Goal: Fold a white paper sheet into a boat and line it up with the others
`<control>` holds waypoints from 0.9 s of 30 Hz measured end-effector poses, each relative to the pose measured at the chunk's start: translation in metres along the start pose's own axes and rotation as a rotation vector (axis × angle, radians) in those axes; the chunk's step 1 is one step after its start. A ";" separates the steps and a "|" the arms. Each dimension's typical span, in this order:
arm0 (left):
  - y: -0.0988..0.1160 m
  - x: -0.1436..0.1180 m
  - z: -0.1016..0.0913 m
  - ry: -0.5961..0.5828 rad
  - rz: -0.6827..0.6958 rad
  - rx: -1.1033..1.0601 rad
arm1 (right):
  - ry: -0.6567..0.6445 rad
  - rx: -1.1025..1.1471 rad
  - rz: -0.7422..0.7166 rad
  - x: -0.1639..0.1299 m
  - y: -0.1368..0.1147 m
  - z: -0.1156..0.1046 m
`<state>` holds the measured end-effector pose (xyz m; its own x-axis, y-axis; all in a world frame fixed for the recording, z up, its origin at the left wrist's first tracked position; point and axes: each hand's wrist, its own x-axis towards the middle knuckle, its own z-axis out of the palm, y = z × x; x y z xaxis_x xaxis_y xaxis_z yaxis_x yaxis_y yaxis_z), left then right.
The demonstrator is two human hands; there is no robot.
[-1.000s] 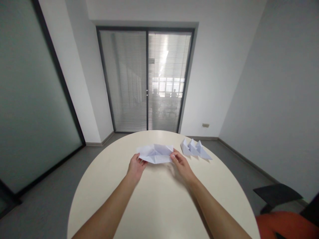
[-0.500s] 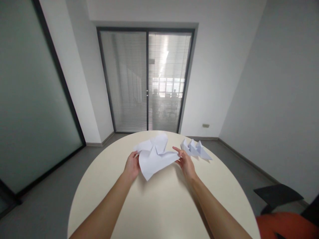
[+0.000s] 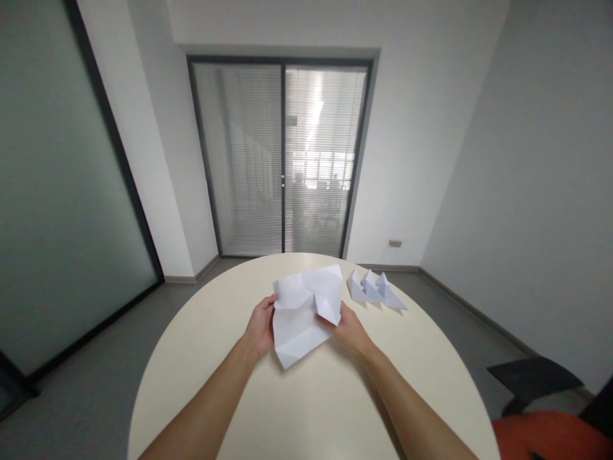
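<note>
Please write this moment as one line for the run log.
left hand: holds creased paper sheet | right hand: holds same sheet | folded paper pieces: on table

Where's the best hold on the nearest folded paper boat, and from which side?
Probably pinch the upright peak of the nearest folded paper boat from above. Its points stand up off the table, while its base lies flat. The others crowd its right side, so approach from the left.

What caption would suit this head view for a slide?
Both hands, left and right, hold a creased white sheet above a round table, beside three folded paper pieces.
</note>
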<state>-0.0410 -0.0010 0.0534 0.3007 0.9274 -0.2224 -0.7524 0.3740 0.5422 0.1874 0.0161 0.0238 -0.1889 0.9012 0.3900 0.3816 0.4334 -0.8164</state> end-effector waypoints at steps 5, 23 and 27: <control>0.003 -0.002 0.002 0.035 0.046 0.019 | -0.027 0.186 -0.067 -0.001 -0.013 -0.010; 0.016 0.000 -0.020 0.096 -0.123 0.314 | -0.366 0.308 -0.040 -0.011 -0.033 -0.026; 0.022 -0.003 -0.012 0.097 0.013 0.222 | -0.348 0.277 0.025 -0.011 -0.035 -0.028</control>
<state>-0.0661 0.0045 0.0562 0.2263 0.9313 -0.2854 -0.6055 0.3641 0.7077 0.2019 -0.0088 0.0600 -0.4943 0.8352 0.2412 0.1422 0.3513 -0.9254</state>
